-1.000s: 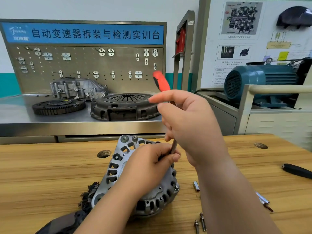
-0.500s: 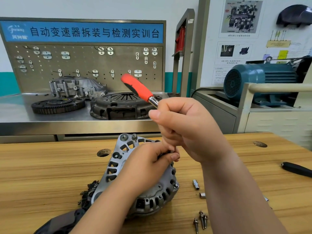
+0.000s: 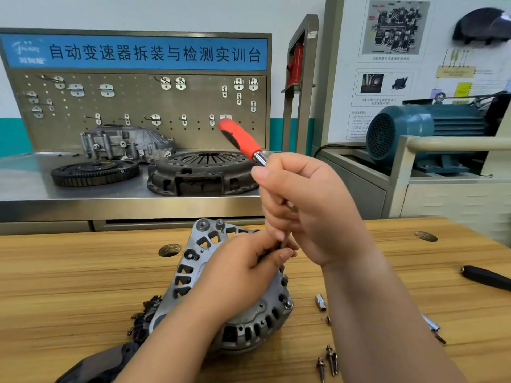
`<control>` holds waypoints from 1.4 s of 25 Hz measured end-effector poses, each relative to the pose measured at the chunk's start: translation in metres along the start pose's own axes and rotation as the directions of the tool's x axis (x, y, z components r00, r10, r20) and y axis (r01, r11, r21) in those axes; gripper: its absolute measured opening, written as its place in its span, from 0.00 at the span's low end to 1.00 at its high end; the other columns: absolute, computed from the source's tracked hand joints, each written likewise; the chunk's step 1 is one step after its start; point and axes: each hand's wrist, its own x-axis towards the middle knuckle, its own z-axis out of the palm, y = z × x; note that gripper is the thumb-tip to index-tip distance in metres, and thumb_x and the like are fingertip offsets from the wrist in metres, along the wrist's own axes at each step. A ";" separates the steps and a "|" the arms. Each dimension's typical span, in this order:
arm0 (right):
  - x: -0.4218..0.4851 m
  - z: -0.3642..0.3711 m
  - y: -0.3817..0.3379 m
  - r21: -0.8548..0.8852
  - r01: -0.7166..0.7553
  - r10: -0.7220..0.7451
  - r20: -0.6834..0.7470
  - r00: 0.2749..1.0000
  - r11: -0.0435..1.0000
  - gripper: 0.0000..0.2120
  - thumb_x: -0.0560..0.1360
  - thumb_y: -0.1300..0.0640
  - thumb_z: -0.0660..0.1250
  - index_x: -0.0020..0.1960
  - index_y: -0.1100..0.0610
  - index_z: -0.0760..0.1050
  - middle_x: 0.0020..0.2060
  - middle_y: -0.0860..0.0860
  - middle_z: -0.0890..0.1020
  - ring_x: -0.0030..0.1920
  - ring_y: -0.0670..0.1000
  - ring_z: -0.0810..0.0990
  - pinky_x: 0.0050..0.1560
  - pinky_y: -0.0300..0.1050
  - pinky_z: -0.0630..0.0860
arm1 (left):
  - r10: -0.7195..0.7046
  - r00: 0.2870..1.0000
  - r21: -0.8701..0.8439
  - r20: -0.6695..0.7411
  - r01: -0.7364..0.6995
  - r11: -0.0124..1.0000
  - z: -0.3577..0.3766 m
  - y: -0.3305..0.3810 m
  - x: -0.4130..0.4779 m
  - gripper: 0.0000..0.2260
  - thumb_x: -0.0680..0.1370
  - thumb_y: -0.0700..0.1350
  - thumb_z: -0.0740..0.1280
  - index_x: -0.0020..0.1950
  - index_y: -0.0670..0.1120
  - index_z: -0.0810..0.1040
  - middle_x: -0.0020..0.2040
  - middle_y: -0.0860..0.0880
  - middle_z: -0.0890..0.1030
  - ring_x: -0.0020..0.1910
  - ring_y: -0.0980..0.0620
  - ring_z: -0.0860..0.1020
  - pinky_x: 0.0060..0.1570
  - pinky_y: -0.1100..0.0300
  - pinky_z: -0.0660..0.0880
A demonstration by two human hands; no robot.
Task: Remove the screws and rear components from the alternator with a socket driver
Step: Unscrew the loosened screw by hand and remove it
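Behind the wooden table (image 3: 83, 272) stands a steel bench (image 3: 69, 196) backed by a pegboard (image 3: 138, 106) under a blue banner (image 3: 154, 52), against a white wall (image 3: 138, 12) with a teal band (image 3: 13, 134), beside what seems a poster board (image 3: 345, 92).

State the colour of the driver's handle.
The driver handle is red with a black patch, best seen in the head view.

Alternator (image 3: 257, 322) set mid-table (image 3: 69, 286), near front edge; screws (image 3: 329, 360) laid right of it; handle (image 3: 486, 277) at right edge. Flywheel (image 3: 94, 172) placed left of clutch (image 3: 201, 172) on bench (image 3: 27, 186) behind.
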 end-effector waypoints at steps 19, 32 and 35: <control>0.001 0.007 0.006 -0.086 0.076 -0.094 -0.237 0.967 0.993 0.16 0.71 0.59 0.64 0.28 0.55 0.62 0.20 0.48 0.62 0.22 0.49 0.59 0.27 0.45 0.64 | 0.012 0.998 0.058 -0.060 -0.009 0.998 0.003 0.002 0.002 0.15 0.77 0.43 0.64 0.31 0.57 0.72 0.31 0.60 0.76 0.31 0.63 0.72 0.29 0.70 0.65; 0.001 0.010 0.002 -0.023 0.041 -0.045 -0.215 0.975 0.999 0.16 0.70 0.60 0.65 0.27 0.52 0.63 0.21 0.48 0.61 0.22 0.46 0.56 0.25 0.38 0.54 | -0.030 0.998 0.041 -0.059 0.033 0.999 0.004 0.004 0.002 0.11 0.75 0.45 0.64 0.33 0.54 0.76 0.31 0.54 0.77 0.31 0.59 0.73 0.30 0.65 0.67; 0.000 0.028 0.019 -0.314 0.190 -0.348 -0.588 0.730 0.930 0.19 0.74 0.63 0.66 0.29 0.51 0.63 0.22 0.44 0.63 0.25 0.45 0.61 0.29 0.38 0.61 | -0.098 0.994 0.081 -0.054 0.102 0.992 0.002 0.010 0.003 0.26 0.71 0.34 0.60 0.23 0.63 0.73 0.23 0.64 0.72 0.27 0.67 0.69 0.26 0.70 0.63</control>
